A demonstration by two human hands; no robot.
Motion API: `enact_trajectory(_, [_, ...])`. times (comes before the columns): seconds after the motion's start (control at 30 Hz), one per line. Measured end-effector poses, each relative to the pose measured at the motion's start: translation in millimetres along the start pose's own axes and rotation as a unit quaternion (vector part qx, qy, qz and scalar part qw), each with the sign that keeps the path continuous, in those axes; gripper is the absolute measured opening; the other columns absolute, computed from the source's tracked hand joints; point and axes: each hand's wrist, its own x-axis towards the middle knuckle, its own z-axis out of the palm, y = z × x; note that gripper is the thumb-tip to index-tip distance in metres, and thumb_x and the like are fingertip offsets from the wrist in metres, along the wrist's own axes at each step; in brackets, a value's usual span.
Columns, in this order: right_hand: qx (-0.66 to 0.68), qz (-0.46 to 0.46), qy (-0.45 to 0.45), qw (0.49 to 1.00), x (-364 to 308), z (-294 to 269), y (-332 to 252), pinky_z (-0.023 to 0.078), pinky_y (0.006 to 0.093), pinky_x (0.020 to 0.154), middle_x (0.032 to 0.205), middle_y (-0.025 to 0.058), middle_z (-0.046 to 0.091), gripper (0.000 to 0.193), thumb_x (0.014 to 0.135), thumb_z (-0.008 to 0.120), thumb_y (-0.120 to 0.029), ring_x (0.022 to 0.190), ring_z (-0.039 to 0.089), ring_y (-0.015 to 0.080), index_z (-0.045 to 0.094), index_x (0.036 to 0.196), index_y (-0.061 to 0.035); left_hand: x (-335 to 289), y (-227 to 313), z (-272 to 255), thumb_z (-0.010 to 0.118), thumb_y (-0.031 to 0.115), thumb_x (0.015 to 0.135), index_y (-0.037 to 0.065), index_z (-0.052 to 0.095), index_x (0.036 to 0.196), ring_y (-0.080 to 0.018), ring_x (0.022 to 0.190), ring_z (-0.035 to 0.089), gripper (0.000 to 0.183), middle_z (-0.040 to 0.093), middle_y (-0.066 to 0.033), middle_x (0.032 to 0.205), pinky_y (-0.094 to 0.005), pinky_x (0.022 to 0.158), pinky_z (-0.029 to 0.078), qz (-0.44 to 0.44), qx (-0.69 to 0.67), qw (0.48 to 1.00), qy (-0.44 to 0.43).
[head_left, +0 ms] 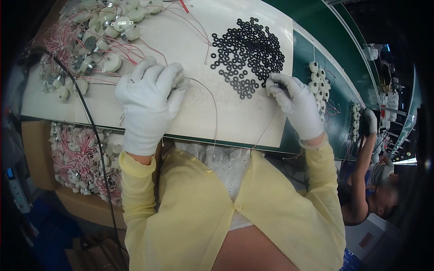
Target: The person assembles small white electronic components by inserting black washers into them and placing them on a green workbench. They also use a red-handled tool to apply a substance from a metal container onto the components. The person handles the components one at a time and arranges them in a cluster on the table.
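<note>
My left hand (151,97), in a white glove, is closed round a small motor (180,84), mostly hidden by the fingers. A thin wire (213,100) curves from beside it down over the table's near edge. At the near right rim of a spread of small black rings (253,47), my gloved right hand (296,101) has its thumb and fingers bent together. What lies between those fingertips, if anything, is too small to make out. Another thin wire (266,128) runs from below the right hand to the table edge.
A heap of small motors (106,31) with red and white wires covers the table's far left. More fill a cardboard box (38,153) below. A black cable (90,117) crosses on the left. White round parts (318,86) stand in rows at right, and another person (366,180) sits beyond.
</note>
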Motion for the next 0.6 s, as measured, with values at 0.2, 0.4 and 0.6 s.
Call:
enact_trajectory(0.2, [0.197,0.096,-0.033,0.975,-1.5,-0.2,-1.6,0.053,0.0272,0.076,0.098,0.0075,0.071,0.027,0.098,0.063,-0.013,0.087,0.068,0.0124,0.065,0.12,0.0014,-1.1,-3.1,1.9,0.08,0.018,0.077,0.011,0.069,0.102,-0.0304,0.094,0.065,0.028,0.067,-0.0043,0.091,-0.0424,0.076,0.049,-0.004,-0.025,1.0,0.014])
enact_trajectory(0.4, [0.355,0.228,-0.091,0.902,-3.1,-17.0,-10.4,0.046,0.0215,0.077,0.107,0.0011,0.067,0.037,0.103,0.06,-0.02,0.091,0.058,0.0084,0.056,0.13,0.0041,-1.3,-4.5,1.5,0.079,0.017,0.077,0.011,0.069,0.102,-0.0316,0.097,0.065,0.028,0.067,-0.0054,0.092,-0.0429,0.077,0.049,-0.013,-0.041,0.999,0.01])
enact_trajectory(0.6, [0.296,0.172,-0.056,0.938,-1.3,-9.2,-5.7,0.051,0.0248,0.081,0.101,0.0027,0.068,0.027,0.098,0.064,-0.01,0.09,0.063,0.0118,0.061,0.123,0.0014,-1.4,-3.9,0.1,0.079,0.017,0.078,0.011,0.069,0.103,-0.0322,0.099,0.065,0.028,0.067,-0.0054,0.092,-0.0434,0.079,0.049,-0.018,-0.041,0.999,0.005])
